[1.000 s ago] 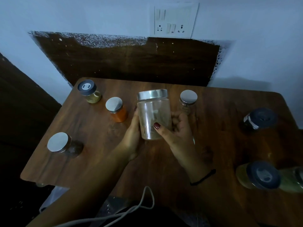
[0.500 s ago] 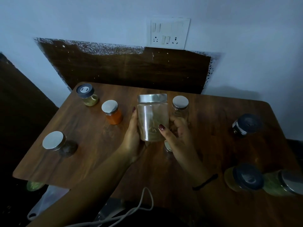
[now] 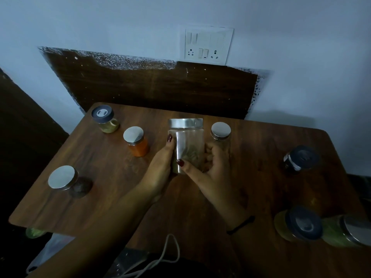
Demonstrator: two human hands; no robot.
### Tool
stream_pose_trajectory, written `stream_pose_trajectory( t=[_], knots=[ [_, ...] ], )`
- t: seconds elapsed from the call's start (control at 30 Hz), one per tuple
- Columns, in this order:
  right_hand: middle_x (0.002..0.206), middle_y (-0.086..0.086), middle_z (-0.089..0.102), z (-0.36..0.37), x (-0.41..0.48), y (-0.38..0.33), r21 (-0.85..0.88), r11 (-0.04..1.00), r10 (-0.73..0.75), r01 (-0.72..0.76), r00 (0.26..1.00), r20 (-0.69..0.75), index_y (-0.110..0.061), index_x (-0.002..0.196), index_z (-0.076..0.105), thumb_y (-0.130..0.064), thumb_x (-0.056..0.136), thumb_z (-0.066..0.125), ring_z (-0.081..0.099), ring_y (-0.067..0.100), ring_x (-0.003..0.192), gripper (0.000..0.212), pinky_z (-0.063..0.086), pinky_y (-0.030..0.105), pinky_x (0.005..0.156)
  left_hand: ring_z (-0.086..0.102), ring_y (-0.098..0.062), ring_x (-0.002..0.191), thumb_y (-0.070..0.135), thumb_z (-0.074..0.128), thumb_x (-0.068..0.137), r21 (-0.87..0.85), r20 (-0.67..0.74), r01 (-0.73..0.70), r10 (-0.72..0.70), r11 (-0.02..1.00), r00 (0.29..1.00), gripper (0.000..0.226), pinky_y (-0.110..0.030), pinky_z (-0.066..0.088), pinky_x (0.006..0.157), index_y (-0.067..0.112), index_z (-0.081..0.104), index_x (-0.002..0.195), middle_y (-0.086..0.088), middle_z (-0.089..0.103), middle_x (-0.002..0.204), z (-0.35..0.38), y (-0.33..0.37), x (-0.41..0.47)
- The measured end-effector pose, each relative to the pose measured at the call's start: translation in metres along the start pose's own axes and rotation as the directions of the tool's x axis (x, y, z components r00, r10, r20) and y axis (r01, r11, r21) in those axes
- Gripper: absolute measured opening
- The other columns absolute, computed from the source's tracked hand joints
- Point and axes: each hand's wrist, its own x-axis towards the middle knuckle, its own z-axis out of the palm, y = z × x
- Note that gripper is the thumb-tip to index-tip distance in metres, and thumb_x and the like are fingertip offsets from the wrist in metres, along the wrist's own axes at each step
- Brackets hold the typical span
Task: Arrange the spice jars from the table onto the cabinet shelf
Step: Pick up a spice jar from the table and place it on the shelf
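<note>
Spice jars stand scattered over the wooden tabletop (image 3: 251, 187), and the tall jar (image 3: 185, 145), clear glass with a silver lid, is upright at its middle, gripped between both hands. The left hand (image 3: 160, 169) cups its left side, one red-nailed digit lying up the glass; its other fingers are hidden behind the jar. The right hand (image 3: 212, 167) wraps the right side, thumb across the front and fingers (image 3: 208, 151) curled round the glass. Whether the base touches the tabletop I cannot tell.

Left of it stand an orange jar (image 3: 136, 141), a dark-lidded yellowish jar (image 3: 105, 121) and, nearer the edge, a silver-lidded dark jar (image 3: 64, 179). A small silver-lidded jar (image 3: 220, 131) stands just behind the right hand. Well to the right are a dark-lidded jar (image 3: 301, 159), a yellow jar (image 3: 297, 225) and a green jar (image 3: 345, 231).
</note>
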Motion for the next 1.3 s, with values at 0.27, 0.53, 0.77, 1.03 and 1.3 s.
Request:
stream_pose_trajectory(
  t=[0.27,0.53,0.77,1.03,1.3],
  knots=[
    [0.106,-0.006,0.069,0.027,0.015,-0.007,0.097,0.992,0.082,-0.08,0.997,-0.015,-0.019,0.115,0.062,-0.041,0.069,0.084,0.067,0.004,0.093,0.055,0.059,0.026,0.074,0.066,-0.017,0.117,0.056,0.033,0.098,0.075,0.023,0.051,-0.053,0.996,0.998,0.044,-0.045,0.048,0.105,0.035,0.066,0.119,0.002,0.071,0.123,-0.037,0.015,0.019],
    [0.101,-0.006,0.073,0.062,0.029,-0.025,0.336,0.928,0.167,-0.164,0.986,0.018,-0.019,0.112,0.059,-0.032,0.072,0.083,0.071,0.007,0.096,0.048,0.056,0.02,0.075,0.071,-0.015,0.087,0.032,0.039,0.105,0.042,0.0,0.091,-0.091,0.995,0.996,0.033,-0.033,0.053,0.082,0.017,0.069,0.102,-0.003,0.075,0.096,-0.076,0.032,0.048],
    [0.088,-0.029,0.072,0.07,0.02,-0.032,0.393,0.899,0.234,-0.194,0.971,-0.056,-0.02,0.108,0.056,-0.017,0.089,0.058,0.067,-0.011,0.088,0.019,0.049,0.007,0.072,0.075,-0.012,0.084,0.045,0.025,0.106,-0.116,0.191,0.211,-0.186,0.971,0.964,0.049,-0.025,0.059,0.068,0.021,0.067,0.105,0.0,0.078,0.094,-0.078,0.033,0.055],
    [0.095,-0.016,0.069,0.072,-0.009,-0.031,0.252,0.957,0.204,-0.144,0.952,-0.229,-0.015,0.109,0.06,-0.017,0.092,0.057,0.065,-0.012,0.089,0.017,0.049,0.005,0.07,0.074,-0.015,0.091,0.058,0.03,0.095,-0.1,0.277,0.249,-0.213,0.963,0.937,0.051,-0.031,0.055,0.077,0.026,0.064,0.116,0.0,0.077,0.102,-0.081,0.016,0.055],
    [0.11,-0.005,0.067,0.059,-0.017,-0.023,0.19,0.967,0.228,-0.171,0.914,-0.337,-0.016,0.123,0.055,-0.059,0.075,0.065,0.068,0.011,0.1,0.065,0.06,0.03,0.079,0.074,-0.014,0.094,0.054,0.024,0.098,-0.007,0.334,0.201,-0.187,0.98,0.924,0.051,-0.027,0.059,0.072,0.027,0.062,0.119,0.001,0.076,0.107,-0.055,0.006,0.055]
  ],
)
